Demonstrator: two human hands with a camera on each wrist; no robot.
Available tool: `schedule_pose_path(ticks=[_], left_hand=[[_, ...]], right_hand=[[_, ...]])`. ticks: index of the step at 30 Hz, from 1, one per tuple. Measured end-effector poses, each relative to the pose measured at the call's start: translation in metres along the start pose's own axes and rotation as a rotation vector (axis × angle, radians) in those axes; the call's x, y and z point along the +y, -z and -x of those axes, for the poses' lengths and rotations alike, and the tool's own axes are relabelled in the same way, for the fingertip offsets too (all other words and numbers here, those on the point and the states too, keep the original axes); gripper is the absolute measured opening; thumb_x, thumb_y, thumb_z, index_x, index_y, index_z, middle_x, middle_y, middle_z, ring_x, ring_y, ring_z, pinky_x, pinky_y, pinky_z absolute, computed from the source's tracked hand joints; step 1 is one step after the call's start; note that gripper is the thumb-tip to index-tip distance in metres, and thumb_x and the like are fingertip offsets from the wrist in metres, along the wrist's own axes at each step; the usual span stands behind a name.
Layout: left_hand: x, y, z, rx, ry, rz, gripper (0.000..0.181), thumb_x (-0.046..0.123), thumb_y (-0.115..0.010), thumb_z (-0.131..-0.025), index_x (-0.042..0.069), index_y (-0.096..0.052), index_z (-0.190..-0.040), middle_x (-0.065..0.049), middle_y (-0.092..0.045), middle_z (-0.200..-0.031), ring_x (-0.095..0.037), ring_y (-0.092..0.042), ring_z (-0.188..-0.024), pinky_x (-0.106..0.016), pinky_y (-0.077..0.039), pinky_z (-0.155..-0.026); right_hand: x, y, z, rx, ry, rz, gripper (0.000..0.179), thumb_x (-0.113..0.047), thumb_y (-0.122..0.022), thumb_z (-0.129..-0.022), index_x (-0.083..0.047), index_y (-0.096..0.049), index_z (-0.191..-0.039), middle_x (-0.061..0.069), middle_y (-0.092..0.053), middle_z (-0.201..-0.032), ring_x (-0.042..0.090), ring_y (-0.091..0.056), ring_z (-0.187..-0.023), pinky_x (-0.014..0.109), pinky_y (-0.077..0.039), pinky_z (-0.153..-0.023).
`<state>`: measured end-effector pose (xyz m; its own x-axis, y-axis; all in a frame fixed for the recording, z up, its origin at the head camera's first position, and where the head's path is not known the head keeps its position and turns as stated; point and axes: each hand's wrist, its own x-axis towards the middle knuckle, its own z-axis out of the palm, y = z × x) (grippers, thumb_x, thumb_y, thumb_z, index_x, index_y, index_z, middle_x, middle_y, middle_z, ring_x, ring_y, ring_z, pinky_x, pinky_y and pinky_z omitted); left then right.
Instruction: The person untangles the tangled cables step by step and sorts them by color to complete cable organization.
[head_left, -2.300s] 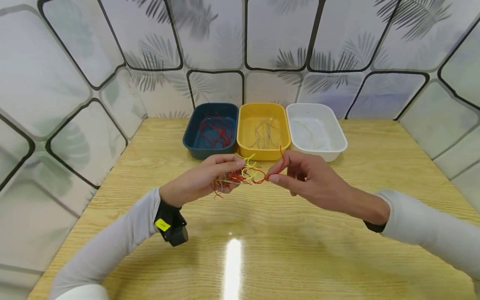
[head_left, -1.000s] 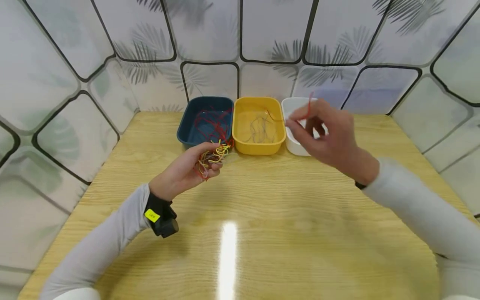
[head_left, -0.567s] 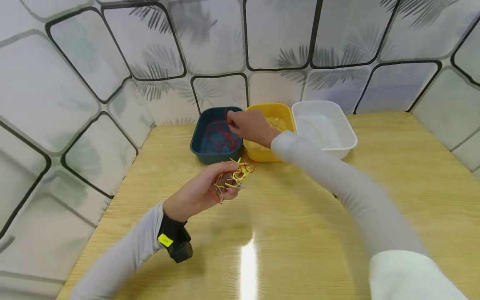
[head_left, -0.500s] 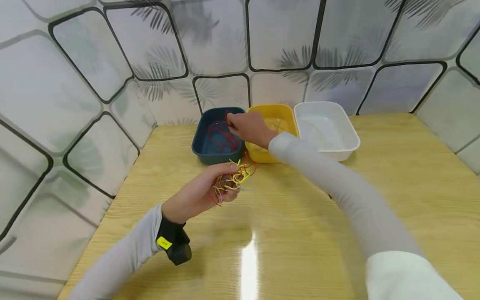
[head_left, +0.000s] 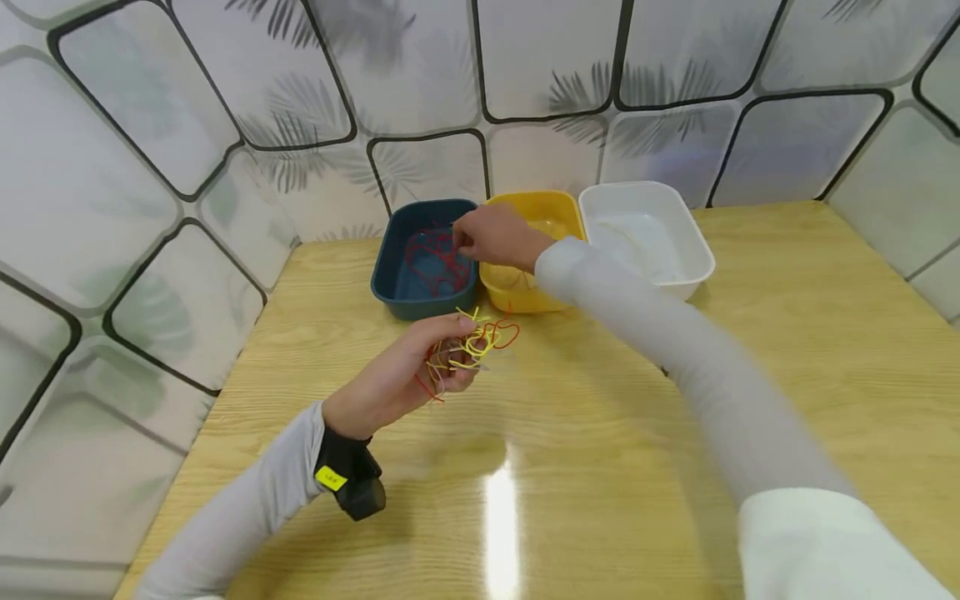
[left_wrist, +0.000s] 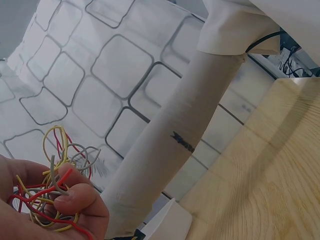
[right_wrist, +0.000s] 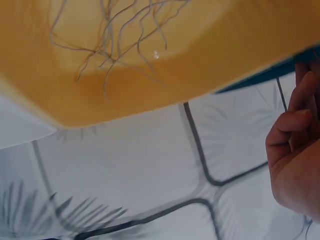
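Note:
My left hand (head_left: 416, 362) holds a tangled bunch of thin wires (head_left: 474, 343), yellow, red and grey, over the table. The same wires (left_wrist: 52, 187) loop out between thumb and fingers in the left wrist view. My right hand (head_left: 497, 236) is above the shared rim of a dark blue bin (head_left: 401, 304) and a yellow bin (head_left: 528, 302), fingertips on the blue side. Red wires (head_left: 442, 265) lie in the blue bin beside those fingertips. In the right wrist view the right fingers (right_wrist: 292, 127) are curled at the frame's edge; their tips and any wire there are hidden.
Grey wires (right_wrist: 117, 47) lie in the yellow bin. A white bin (head_left: 697, 275) with a faint pale strand stands at the right of the row. Patterned panels (head_left: 540, 50) rise behind the wooden table (head_left: 600, 500).
The right hand has carried a red wire from the left hand's bunch over to the blue bin. The red end above its fingers half a second ago no longer shows. The left hand keeps its bunch.

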<state>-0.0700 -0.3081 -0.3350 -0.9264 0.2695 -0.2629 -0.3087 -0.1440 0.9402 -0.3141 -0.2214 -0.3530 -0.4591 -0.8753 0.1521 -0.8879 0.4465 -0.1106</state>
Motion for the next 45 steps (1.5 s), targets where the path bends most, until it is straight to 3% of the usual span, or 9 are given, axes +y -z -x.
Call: schedule_pose_path(ticks=[4,9,13,16,19,25,36,45], left_hand=[[0.0,-0.002,0.0,0.002,-0.016,0.008,0.023,0.028,-0.041,-0.107,0.011,-0.052,-0.095,0.006,-0.053,-0.076,-0.01,-0.044,-0.062,-0.023,-0.037,-0.063],[-0.001,-0.003,0.0,-0.01,-0.018,-0.007,0.024,0.029,-0.041,-0.107,0.012,-0.052,-0.095,0.005,-0.054,-0.078,-0.01,-0.044,-0.062,-0.022,-0.036,-0.061],[0.0,-0.005,-0.004,-0.025,-0.02,-0.02,0.024,0.029,-0.042,-0.107,0.01,-0.054,-0.097,0.004,-0.054,-0.08,-0.01,-0.045,-0.063,-0.022,-0.036,-0.062],[0.002,-0.008,-0.007,-0.03,-0.012,-0.024,0.024,0.029,-0.043,-0.106,0.009,-0.055,-0.101,0.004,-0.055,-0.081,-0.01,-0.047,-0.064,-0.022,-0.038,-0.063],[0.005,-0.012,-0.007,-0.032,-0.003,-0.017,0.023,0.029,-0.043,-0.106,0.01,-0.056,-0.101,0.004,-0.055,-0.082,-0.01,-0.048,-0.064,-0.022,-0.04,-0.063],[0.005,-0.023,-0.008,-0.045,0.013,-0.019,0.024,0.029,-0.045,-0.106,0.012,-0.056,-0.094,0.004,-0.056,-0.081,-0.01,-0.046,-0.064,-0.022,-0.039,-0.063],[0.003,-0.023,-0.006,-0.023,0.032,-0.031,0.022,0.028,-0.047,-0.106,0.015,-0.06,-0.095,0.005,-0.06,-0.083,-0.008,-0.051,-0.064,-0.02,-0.042,-0.062],[0.002,-0.019,-0.004,-0.027,0.032,-0.037,0.019,0.027,-0.048,-0.106,0.012,-0.057,-0.1,0.005,-0.06,-0.086,-0.006,-0.054,-0.066,-0.019,-0.043,-0.06]], right_hand=[[0.003,0.026,0.023,0.028,-0.034,-0.1,0.022,-0.03,-0.058,-0.102,-0.017,-0.07,-0.115,0.001,-0.076,-0.11,0.02,-0.069,-0.088,0.037,-0.055,-0.081],[-0.007,0.048,0.08,0.058,0.006,-0.225,0.03,-0.029,-0.055,-0.104,-0.018,-0.06,-0.131,-0.001,-0.076,-0.102,0.017,-0.064,-0.073,0.032,-0.051,-0.071],[-0.023,0.058,0.138,0.018,0.054,-0.469,0.03,-0.021,-0.054,-0.104,-0.018,-0.056,-0.134,-0.003,-0.075,-0.092,0.014,-0.056,-0.061,0.028,-0.047,-0.06],[-0.034,0.061,0.171,-0.016,0.11,-0.665,0.033,-0.01,-0.051,-0.1,-0.016,-0.057,-0.132,-0.002,-0.075,-0.096,0.013,-0.053,-0.058,0.026,-0.046,-0.056],[-0.042,0.06,0.191,0.0,0.156,-0.713,0.029,-0.008,-0.055,-0.099,-0.016,-0.061,-0.126,-0.004,-0.074,-0.098,0.009,-0.051,-0.056,0.025,-0.045,-0.054],[-0.047,0.057,0.21,0.093,0.174,-0.675,0.016,-0.014,-0.067,-0.097,-0.019,-0.067,-0.111,-0.01,-0.073,-0.088,0.006,-0.046,-0.054,0.023,-0.042,-0.05],[-0.062,0.058,0.215,0.06,0.13,-0.639,0.021,-0.03,-0.077,-0.091,-0.019,-0.069,-0.108,-0.011,-0.074,-0.091,0.005,-0.052,-0.06,0.022,-0.046,-0.054],[-0.056,0.053,0.226,0.04,0.081,-0.656,0.01,-0.021,-0.078,-0.091,-0.026,-0.076,-0.099,-0.014,-0.073,-0.087,0.005,-0.055,-0.063,0.023,-0.045,-0.054]])
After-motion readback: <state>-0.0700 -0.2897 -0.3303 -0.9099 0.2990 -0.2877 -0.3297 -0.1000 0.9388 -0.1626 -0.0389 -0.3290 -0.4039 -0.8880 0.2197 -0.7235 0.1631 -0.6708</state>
